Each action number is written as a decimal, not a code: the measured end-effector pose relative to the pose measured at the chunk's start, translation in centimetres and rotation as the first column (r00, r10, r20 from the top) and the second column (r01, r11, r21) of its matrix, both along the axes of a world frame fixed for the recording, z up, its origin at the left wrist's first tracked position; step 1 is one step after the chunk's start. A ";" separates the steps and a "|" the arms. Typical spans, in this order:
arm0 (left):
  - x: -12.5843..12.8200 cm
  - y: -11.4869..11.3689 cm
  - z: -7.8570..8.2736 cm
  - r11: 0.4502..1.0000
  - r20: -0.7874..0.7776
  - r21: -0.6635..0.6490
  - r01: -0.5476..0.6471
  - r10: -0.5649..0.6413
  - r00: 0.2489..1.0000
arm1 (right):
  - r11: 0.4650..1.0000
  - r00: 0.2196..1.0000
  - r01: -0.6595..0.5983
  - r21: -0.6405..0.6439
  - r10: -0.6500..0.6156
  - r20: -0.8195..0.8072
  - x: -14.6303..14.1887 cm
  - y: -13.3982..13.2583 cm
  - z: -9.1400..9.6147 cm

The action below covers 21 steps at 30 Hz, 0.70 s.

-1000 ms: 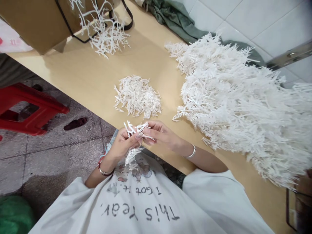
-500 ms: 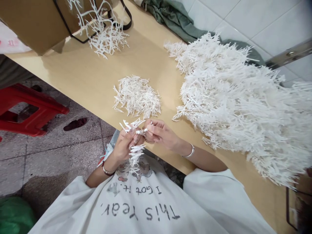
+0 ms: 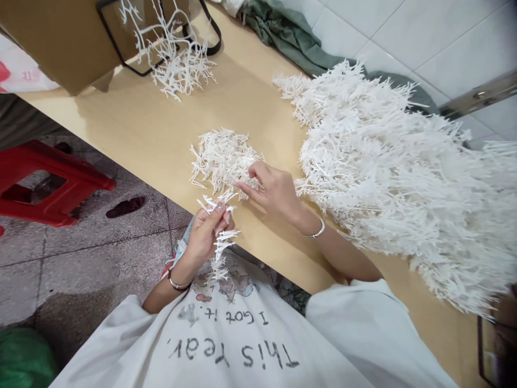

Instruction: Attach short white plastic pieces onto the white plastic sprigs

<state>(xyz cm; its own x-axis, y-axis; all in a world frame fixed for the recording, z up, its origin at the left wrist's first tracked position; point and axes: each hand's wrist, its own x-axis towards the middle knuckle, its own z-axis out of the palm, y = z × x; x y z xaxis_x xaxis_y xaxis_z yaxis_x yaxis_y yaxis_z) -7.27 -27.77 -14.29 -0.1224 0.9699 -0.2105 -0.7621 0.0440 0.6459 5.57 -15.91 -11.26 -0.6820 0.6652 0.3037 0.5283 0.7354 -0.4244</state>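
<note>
My left hand (image 3: pixel 209 230) is closed on a white, branched plastic strand near the table's front edge. Spiky tips of the strand (image 3: pixel 221 249) hang below the fingers over my shirt, and more tips stick out above the thumb. My right hand (image 3: pixel 276 191) is over the near right side of a small heap of short white plastic pieces (image 3: pixel 224 156). Its thumb and index finger are apart, with nothing visible between them; the other fingers are curled and partly hidden.
A large mound of white spiky strands (image 3: pixel 388 167) covers the table's right side. At the back left are bare white branched stems (image 3: pixel 183 67), a cardboard box (image 3: pixel 72 37) and a black frame. Green cloth (image 3: pixel 283 32) lies along the tiled wall. A red stool (image 3: pixel 52 183) stands left.
My right hand has left the strand at my left hand and moved up and right to the small heap, its thumb and index finger parting. My left hand still holds the strand.
</note>
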 end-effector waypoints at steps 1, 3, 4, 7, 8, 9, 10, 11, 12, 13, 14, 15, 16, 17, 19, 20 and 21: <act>0.0 0.0 0.0 1.000 -0.009 -0.010 0.003 -0.003 1.000 | 0.999 0.997 -0.043 -0.025 0.041 -0.068 0.1 -0.4 0.2; 0.1 -0.1 0.1 1.000 -0.034 -0.025 0.003 -0.004 0.999 | 0.972 0.966 -0.211 -0.107 0.191 -0.176 0.2 -1.3 0.6; 0.1 -0.1 0.0 1.000 -0.052 -0.028 0.000 -0.002 0.999 | 0.943 0.942 -0.299 -0.147 0.267 -0.204 0.2 -1.8 0.8; 0.1 -0.1 -0.2 1.000 -0.109 -0.028 -0.008 0.005 0.994 | 0.892 0.915 -0.389 -0.231 0.344 -0.212 0.2 -2.9 1.1; 0.1 -0.1 -0.2 1.000 -0.124 -0.025 -0.010 0.007 0.992 | 0.889 0.924 -0.371 -0.267 0.323 -0.207 0.2 -3.1 1.2; 0.1 -0.1 -0.3 1.000 -0.134 -0.019 -0.010 0.007 0.991 | 0.882 0.933 -0.348 -0.316 0.294 -0.206 0.2 -3.3 1.1; 0.1 -0.1 -0.4 1.000 -0.142 -0.011 -0.011 0.010 0.990 | 0.865 0.940 -0.330 -0.377 0.265 -0.215 0.2 -3.4 1.1; 0.1 -0.1 -0.4 1.000 -0.149 -0.003 -0.014 0.013 0.989 | 0.834 0.942 -0.324 -0.446 0.242 -0.233 0.2 -3.5 1.0; 0.1 -0.1 -0.5 1.000 -0.158 0.003 -0.017 0.017 0.987 | 0.791 0.940 -0.331 -0.515 0.225 -0.259 0.2 -3.7 0.9; 0.2 -0.1 -0.5 1.000 -0.172 0.007 -0.019 0.020 0.985 | 0.738 0.933 -0.346 -0.579 0.208 -0.292 0.2 -3.8 0.8; 0.2 -0.1 -0.6 1.000 -0.191 0.007 -0.024 0.025 0.981 | 0.676 0.925 -0.365 -0.640 0.186 -0.331 0.1 -3.9 0.7; 0.2 -0.1 -0.6 0.999 -0.213 0.006 -0.035 0.035 0.976 | 0.605 0.916 -0.385 -0.697 0.155 -0.370 0.1 -4.1 0.7; 0.2 -0.1 -0.7 0.999 -0.237 0.003 -0.049 0.048 0.970 | 0.530 0.907 -0.400 -0.748 0.114 -0.405 0.0 -4.2 0.6; 0.3 -0.1 -0.7 0.998 -0.261 0.000 -0.068 0.066 0.963 | 0.454 0.903 -0.407 -0.792 0.067 -0.425 0.0 -4.4 0.6; 0.4 0.0 -0.6 0.994 -0.296 -0.004 -0.108 0.102 0.950 | 0.328 0.902 -0.399 -0.856 -0.030 -0.431 -0.1 -4.7 0.6; 0.5 0.0 -0.5 0.993 -0.300 -0.008 -0.121 0.113 0.947 | 0.277 0.906 -0.386 -0.880 -0.067 -0.419 -0.1 -4.8 0.6; 0.5 -0.1 -0.5 0.993 -0.293 -0.020 -0.118 0.107 0.950 | 0.234 0.910 -0.374 -0.898 -0.094 -0.403 -0.1 -4.9 0.6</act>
<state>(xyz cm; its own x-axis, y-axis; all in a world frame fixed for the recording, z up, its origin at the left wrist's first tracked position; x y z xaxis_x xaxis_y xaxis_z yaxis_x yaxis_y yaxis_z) -6.75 -27.82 -14.75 -0.2919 0.9385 -0.1843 -0.5424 -0.0037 0.8401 5.48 -20.77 -10.67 -0.8150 0.5137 -0.2681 0.1302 -0.2886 -0.9486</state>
